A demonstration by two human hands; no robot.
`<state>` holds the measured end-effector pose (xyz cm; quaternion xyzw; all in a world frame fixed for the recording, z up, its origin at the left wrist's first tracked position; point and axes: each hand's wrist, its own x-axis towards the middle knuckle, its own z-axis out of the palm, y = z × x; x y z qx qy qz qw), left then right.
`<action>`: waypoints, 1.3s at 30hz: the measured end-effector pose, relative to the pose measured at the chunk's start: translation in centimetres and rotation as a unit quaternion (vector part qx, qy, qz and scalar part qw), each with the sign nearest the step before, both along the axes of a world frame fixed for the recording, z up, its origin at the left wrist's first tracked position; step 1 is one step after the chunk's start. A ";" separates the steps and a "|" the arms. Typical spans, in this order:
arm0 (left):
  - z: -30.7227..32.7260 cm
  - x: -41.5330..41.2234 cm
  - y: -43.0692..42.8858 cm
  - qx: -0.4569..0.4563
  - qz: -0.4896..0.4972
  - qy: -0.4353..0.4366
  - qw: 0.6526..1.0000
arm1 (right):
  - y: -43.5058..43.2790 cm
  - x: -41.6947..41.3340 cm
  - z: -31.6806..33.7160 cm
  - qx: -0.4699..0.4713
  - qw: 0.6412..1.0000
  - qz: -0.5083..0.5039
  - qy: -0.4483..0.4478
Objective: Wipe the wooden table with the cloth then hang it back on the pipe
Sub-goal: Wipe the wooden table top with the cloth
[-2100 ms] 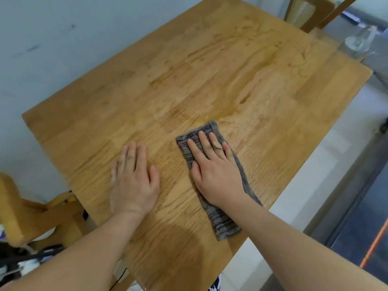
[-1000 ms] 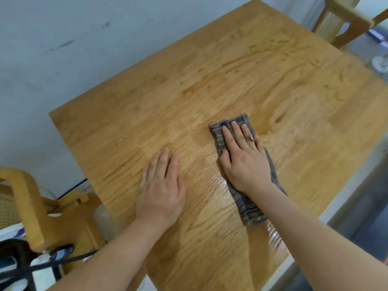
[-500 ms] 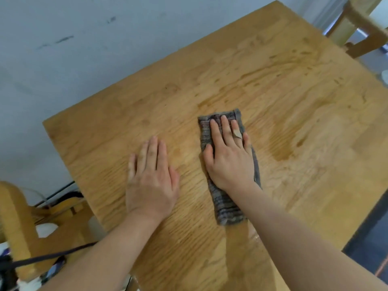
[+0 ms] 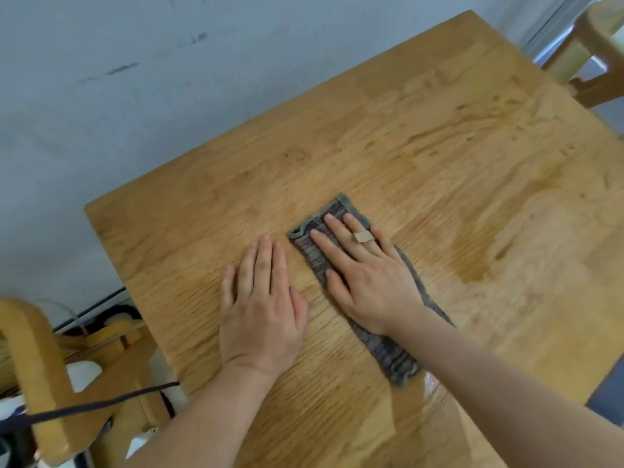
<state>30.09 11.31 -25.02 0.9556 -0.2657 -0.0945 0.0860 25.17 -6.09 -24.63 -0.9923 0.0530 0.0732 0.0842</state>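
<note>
A wooden chair (image 4: 37,359) stands left of the table (image 4: 439,130). The person's left grip (image 4: 261,312) lies flat on the bare wood, fingers straight, holding nothing. Just beside it, the right grip (image 4: 368,285) presses down, fingers straight and spread, on a folded grey cloth (image 4: 395,359) lying mid-table. A damp patch (image 4: 472,265) darkens the wood further right.

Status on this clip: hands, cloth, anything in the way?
Right hand flat on cloth, pressing it to table. Left hand flat on bare wood beside it. Wet patch right of cloth. Chair past far corner, off the tabletop.
</note>
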 end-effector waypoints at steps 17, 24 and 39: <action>-0.2 0.3 0.0 -0.008 -0.001 0.012 1.000 | -2.0 9.7 -0.4 0.008 0.992 0.120 -0.035; -0.3 0.5 -0.1 -0.005 0.003 0.011 1.000 | -1.0 19.5 -1.1 -0.005 0.994 -0.103 -0.040; 0.0 0.3 -0.1 -0.002 0.005 0.017 1.000 | -4.4 16.9 -0.9 -0.015 0.994 -0.107 -0.031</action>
